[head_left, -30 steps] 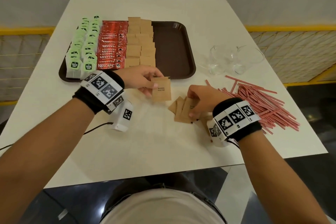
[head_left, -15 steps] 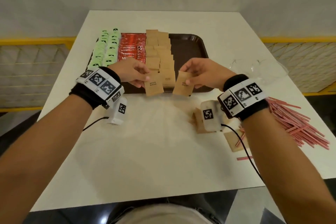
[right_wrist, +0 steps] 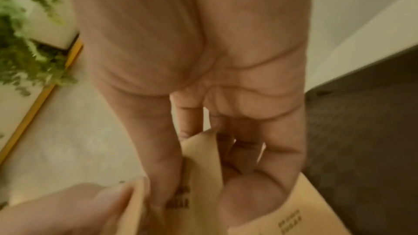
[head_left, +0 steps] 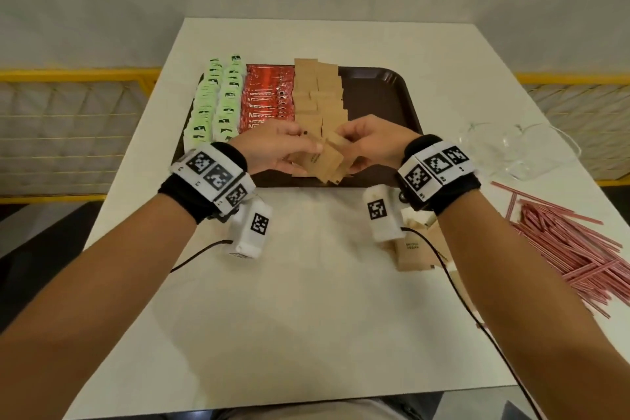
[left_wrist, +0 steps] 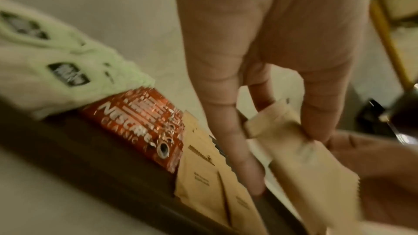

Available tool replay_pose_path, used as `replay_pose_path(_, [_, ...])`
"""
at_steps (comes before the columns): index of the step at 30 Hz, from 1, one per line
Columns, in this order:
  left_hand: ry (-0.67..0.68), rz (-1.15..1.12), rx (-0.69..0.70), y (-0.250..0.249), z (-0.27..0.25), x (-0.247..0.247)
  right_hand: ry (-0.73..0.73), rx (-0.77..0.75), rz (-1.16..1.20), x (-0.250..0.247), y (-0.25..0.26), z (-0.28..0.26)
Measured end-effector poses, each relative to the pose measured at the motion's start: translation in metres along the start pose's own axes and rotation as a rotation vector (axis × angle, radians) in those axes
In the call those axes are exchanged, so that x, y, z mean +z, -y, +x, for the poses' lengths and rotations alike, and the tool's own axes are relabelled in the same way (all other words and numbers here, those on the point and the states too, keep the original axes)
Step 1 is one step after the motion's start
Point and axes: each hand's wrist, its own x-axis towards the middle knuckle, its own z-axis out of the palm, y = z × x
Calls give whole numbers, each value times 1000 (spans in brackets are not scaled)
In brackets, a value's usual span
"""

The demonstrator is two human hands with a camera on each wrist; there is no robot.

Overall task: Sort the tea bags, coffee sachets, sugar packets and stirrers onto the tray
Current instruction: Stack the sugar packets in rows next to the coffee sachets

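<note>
While both forearms reach forward over the white worktop [head_left: 306, 317], a small pile of brown sugar packets [head_left: 414, 254] lies near the right wrist, with loose pink stirrers [head_left: 572, 249] fanned out well to the right. Farther on, at the near edge of the brown tray [head_left: 385, 102], the left hand [head_left: 272, 147] and right hand [head_left: 370, 143] meet, each pinching held sugar packets [head_left: 329, 164] between thumb and fingers. Only the left wrist view reads the red Nescafé coffee sachets [left_wrist: 144, 128] beside tray sugar packets [left_wrist: 201, 172]. On the tray, green tea bags [head_left: 218, 102], coffee and sugar sit in rows, left to right. Clear glass cups [head_left: 511, 150] stand right of it.
</note>
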Motion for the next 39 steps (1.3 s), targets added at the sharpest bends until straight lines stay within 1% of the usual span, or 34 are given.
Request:
replay_pose_path(2, [-36, 283, 47, 0, 2, 1, -28, -4, -46, -5, 2, 3])
replay_pose_path(3, [-62, 363, 93, -1, 3, 1, -57, -12, -47, -9, 2, 4])
replay_pose_path(4, [-95, 373, 131, -1, 4, -1, -99, -14, -40, -13, 1, 5])
replay_pose_path(5, [-136, 315, 148, 0, 5, -5, -144, -12, -29, -17, -1, 5])
replay_pose_path(7, [-220, 93, 135, 1, 9, -12, -220, 16, -34, -25, -8, 7])
replay_pose_path(8, [-239, 0, 119, 2, 10, -15, -241, 38, -56, -27, -12, 8])
replay_pose_path(10, [-222, -90, 79, 3, 11, -16, -254, 74, -96, -29, -17, 10])
replay_pose_path(13, [-191, -113, 10, 7, 16, -14, -216, 111, -144, -26, -20, 16])
replay_pose_path(15, [-228, -29, -13, 12, 22, -11, -174, 149, -212, -22, -20, 22])
replay_pose_path(17, [-298, 91, -5, 17, 26, -7, -168, 178, -268, -19, -20, 29])
replay_pose_path(18, [-330, 106, 8, 19, 28, -5, -173, 182, -291, -17, -20, 32])
replay_pose_path(22, [-380, 48, 44, 27, 32, 0, -166, 183, -405, -14, -20, 39])
replay_pose_path(27, [-393, 279, 46, 38, 36, 2, -222, 164, -474, -12, -24, 41])
replay_pose_path(30, [-411, 504, 73, 37, 34, 4, -240, 153, -502, -11, -25, 41])
replay_pose_path(32, [-408, 630, 59, 32, 32, 3, -246, 143, -528, -12, -25, 40])
replay_pose_path(36, [-385, 740, 44, 25, 29, -3, -259, 128, -537, -12, -25, 39])
replay_pose_path(39, [-397, 886, 39, 22, 29, -5, -272, 121, -528, -10, -26, 40])
